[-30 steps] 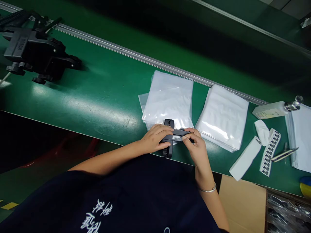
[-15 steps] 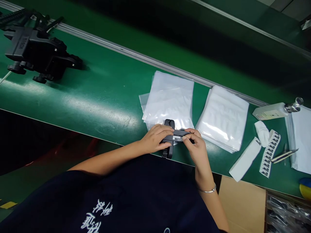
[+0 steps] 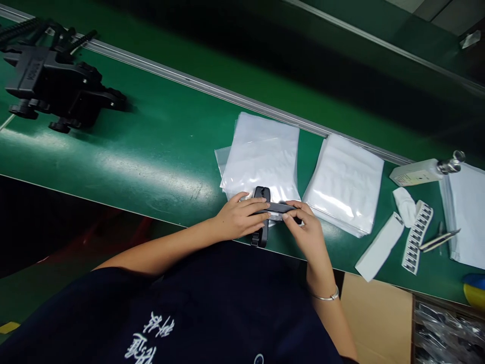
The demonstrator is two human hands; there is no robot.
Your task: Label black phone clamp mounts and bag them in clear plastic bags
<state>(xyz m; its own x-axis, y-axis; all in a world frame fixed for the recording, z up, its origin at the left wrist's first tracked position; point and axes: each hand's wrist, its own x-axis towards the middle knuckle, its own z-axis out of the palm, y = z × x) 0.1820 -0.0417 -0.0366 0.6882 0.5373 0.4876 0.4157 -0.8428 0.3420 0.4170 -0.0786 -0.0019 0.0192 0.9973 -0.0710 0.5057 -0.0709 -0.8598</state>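
A black device (image 3: 261, 193) with a long crossing bar (image 3: 281, 207) lies at the table's front edge, partly over a clear bag stack. A small pale label (image 3: 273, 216) shows on the bar's near face. My left hand (image 3: 237, 218) holds the bar's left end, with its fingers across it and one finger raised. At the right end, my right hand (image 3: 305, 227) pinches the bar between thumb and fingers, the thumb close to the label. My fingers hide both ends of the bar.
Two stacks of clear plastic bags (image 3: 261, 151) (image 3: 346, 177) lie behind my hands. To the right are a pump bottle (image 3: 415, 173), a white strip (image 3: 380, 246), a label sheet (image 3: 417, 237) and tweezers (image 3: 439, 240). Black clamp-like equipment (image 3: 60, 83) stands far left.
My left hand has shifted slightly, its fingers straighter and one finger lifted off the bar. The right hand keeps its pinch near the label. The whole view has moved a little.
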